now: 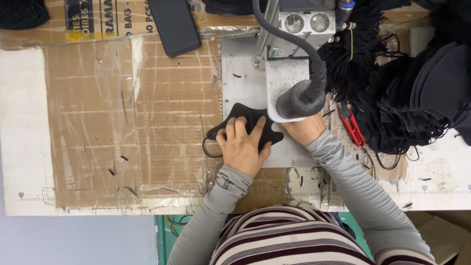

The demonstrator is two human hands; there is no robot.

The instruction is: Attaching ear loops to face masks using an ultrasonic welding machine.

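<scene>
The fingers (pixel 244 128) of the left hand (pixel 242 147) are spread flat and pressed down on a black fabric mask piece (pixel 248 118), pinning it rather than gripping it; the piece lies on the metal plate (pixel 244 81) of a small press machine, just in front of the machine's head (pixel 299 100). The right hand (pixel 305 128) sits at the piece's other end, mostly hidden under that head and its thick grey hose (pixel 316 64), so whether its fingers are curled or open I cannot tell. The piece looks thin, soft and very light, limp enough to fold or slide under a careless touch, so a flat palm on its middle with fingertips near the edges seems the safe way to hold it; a thin black ear loop (pixel 208 147) curls off its left end and would likely snag if pulled. Beyond the plate, the table (pixel 29 122) is covered in taped cardboard (pixel 147 122). A dark phone (pixel 174 24) lies at the far edge, red-handled snips (pixel 352 125) rest to the right, and a heap of black mask pieces and cords (pixel 417 88) rises beside them.
</scene>
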